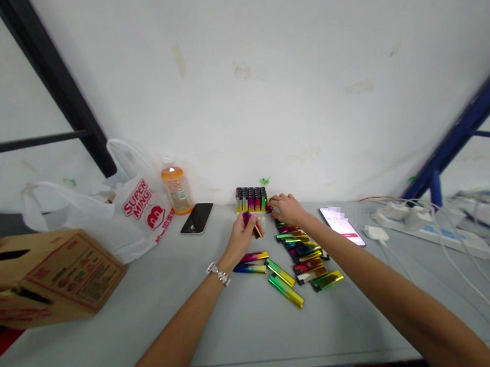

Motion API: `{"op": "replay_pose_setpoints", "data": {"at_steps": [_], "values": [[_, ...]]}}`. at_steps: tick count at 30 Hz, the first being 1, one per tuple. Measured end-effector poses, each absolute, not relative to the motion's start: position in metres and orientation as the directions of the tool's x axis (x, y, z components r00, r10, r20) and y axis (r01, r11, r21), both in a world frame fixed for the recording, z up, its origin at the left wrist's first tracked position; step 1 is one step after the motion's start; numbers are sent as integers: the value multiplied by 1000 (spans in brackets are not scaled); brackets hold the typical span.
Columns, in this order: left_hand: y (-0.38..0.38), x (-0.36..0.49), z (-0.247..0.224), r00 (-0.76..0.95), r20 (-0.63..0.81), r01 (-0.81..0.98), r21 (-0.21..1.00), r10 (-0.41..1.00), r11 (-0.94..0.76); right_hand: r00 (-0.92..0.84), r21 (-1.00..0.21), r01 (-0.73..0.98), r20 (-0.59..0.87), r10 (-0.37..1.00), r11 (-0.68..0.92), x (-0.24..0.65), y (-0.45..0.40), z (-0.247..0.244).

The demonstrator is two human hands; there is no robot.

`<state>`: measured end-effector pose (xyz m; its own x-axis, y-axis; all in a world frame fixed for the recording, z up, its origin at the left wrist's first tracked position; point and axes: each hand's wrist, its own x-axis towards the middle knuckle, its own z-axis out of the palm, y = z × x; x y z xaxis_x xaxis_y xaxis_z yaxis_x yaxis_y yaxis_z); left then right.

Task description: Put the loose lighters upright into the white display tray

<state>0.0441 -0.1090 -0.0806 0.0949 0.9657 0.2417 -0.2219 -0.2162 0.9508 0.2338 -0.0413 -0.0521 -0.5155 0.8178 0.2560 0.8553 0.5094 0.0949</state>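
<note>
Over on the left, a cardboard box sits angled on the desk, with a white plastic bag slumped behind it, perhaps leaning on it for support. An orange bottle stands near the wall, and a dark phone lies flat beside it; both seem parked clear of the working space.

Then comes the left hand, closed on a lighter pinched between thumb and fingers, tilted, most of its body exposed, likely for easy turning. Just beyond, the upright lighters stand packed in rows, dark tops up, apparently bracing one another. Nearer the person, a few loose lighters lie spread out, within easy reach.

The right hand bends its fingers at the right end of those rows; I can't tell whether it grips anything. Under that forearm lies a heap of lighters, overlapping as if simply tipped out. Further right, a lit phone rests near a white power strip.
</note>
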Motion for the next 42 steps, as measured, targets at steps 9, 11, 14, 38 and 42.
{"op": "replay_pose_setpoints", "data": {"at_steps": [9,11,14,38,42], "values": [[-105,45,-87,154,225,-196,961,962,-193,-327,-355,789,448,832,501,254,-12,-65],[-104,46,-89,172,217,-178,966,961,-187,-246,-472,732,489,837,491,257,-2,-70],[-103,45,-92,205,202,-145,974,958,-174,-207,-524,689,521,828,502,258,8,-75],[-99,48,-93,187,162,-53,986,969,-155,-385,-553,662,328,863,506,259,41,-43],[-99,48,-93,181,165,-40,986,969,-161,-362,-567,650,356,862,507,263,34,-47]]}}
